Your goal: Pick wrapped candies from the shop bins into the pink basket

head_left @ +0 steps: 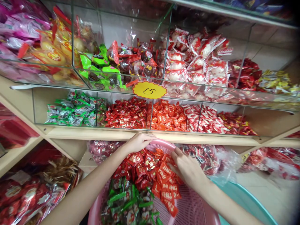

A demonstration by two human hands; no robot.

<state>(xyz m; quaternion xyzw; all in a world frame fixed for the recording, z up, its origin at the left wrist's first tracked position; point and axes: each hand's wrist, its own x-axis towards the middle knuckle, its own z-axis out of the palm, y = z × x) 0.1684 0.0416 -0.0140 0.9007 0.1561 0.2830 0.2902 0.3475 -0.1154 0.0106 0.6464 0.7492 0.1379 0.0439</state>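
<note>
In the head view, the round pink perforated plastic basket (197, 206) sits low at six o'clock, its near rim cut off by the bottom edge. At its twelve o'clock, the left hand (140, 142) lies over the rim, fingers close together; their undersides are hidden, so I cannot tell whether they grip. At one o'clock, the right hand (188, 164) bends over small orange-red wrapped sweets (167, 184); whether it pinches any I cannot tell. Glossy dark-red packets (142, 164) lie towards eleven, green-and-clear packets (131, 200) towards seven. Bare mesh opens at four; the pale wooden shelf edge (199, 137) crowds twelve.
</note>
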